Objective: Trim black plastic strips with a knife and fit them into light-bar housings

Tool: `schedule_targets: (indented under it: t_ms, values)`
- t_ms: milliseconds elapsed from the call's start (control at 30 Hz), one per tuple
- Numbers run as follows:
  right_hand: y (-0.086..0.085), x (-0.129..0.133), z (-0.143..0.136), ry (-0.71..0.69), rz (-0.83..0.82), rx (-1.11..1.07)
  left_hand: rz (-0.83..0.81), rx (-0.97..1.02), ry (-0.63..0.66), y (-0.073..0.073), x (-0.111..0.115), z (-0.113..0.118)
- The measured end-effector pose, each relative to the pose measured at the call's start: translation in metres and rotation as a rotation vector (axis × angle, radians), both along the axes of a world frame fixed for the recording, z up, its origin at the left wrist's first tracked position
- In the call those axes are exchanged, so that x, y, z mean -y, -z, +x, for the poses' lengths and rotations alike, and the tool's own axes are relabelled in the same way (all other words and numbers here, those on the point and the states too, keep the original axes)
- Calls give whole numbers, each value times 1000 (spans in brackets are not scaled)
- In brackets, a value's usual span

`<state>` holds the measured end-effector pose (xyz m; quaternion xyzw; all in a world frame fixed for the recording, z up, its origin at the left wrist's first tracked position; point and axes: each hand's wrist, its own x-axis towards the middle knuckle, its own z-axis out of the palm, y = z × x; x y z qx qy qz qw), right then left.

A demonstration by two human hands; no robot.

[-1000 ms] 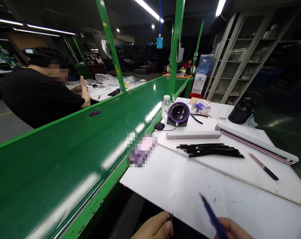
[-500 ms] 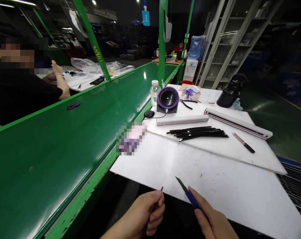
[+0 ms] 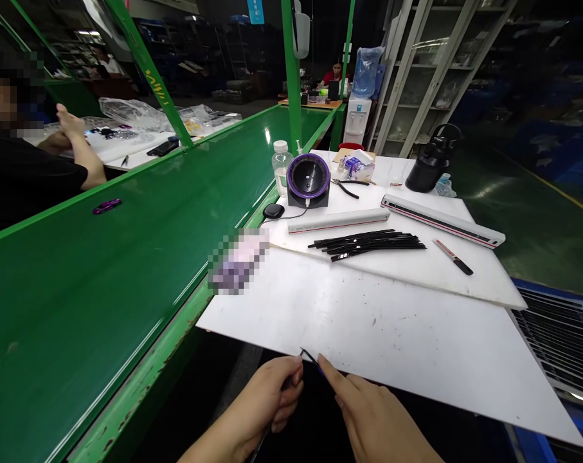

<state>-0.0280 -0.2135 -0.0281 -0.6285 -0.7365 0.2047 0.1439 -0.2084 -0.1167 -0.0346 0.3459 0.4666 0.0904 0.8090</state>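
Near the table's front edge, my left hand (image 3: pixel 274 395) is closed around a thin black strip, mostly hidden by the fingers, its upper end by the thumb tip. My right hand (image 3: pixel 363 402) grips a blue-handled knife (image 3: pixel 311 357), forefinger stretched along it. The dark blade points left and meets or nearly meets the strip's end; contact cannot be made out. Beyond the hands, several black strips (image 3: pixel 368 243) lie in a loose pile on a white foam sheet (image 3: pixel 465 286).
Two white train-shaped casings (image 3: pixel 338 220) (image 3: pixel 443 222), a pen-like cutter (image 3: pixel 452 257), pliers (image 3: pixel 348 188), a round purple-rimmed fan (image 3: pixel 308 175) and a bottle (image 3: pixel 281 168) stand on the table. A green conveyor (image 3: pixel 141 257) runs along the left, a co-worker (image 3: pixel 26 161) beyond it.
My right hand has brought the knife left, up to the strip's end in my left hand. The knife is turned flatter. The view has shifted slightly right and down.
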Motion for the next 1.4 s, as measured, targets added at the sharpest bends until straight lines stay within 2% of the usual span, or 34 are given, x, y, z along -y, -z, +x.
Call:
schedule_targets:
  t_ms: [167,333,433,600,700,867,1100,1267,1400]
  values:
    - [-4,-5,3,-49,-141,-31,-6,-8,13,-4,-2,0]
    - [-5,-7,5,-49,-173,-9,12,-19,12,-4,-1,1]
    - [-4,-6,4,-80,-170,72,20,-33,-2,-5,0,3]
    - [-6,-4,-6,-148,-273,348,24,-33,17,-8,-2,4]
    - [-6,-3,-10,-134,-309,368,10,-25,24,-8,-4,3]
    - [-2,1,-5,-81,-313,159,5,-41,21,-9,-4,4]
    - [-1,1,-4,-73,-291,114,12,-43,30,-8,-5,3]
    - [-2,1,-5,-73,-287,141,4,-33,37,-8,-5,3]
    - [0,2,-9,-125,-248,312,3,-38,39,-10,-6,3]
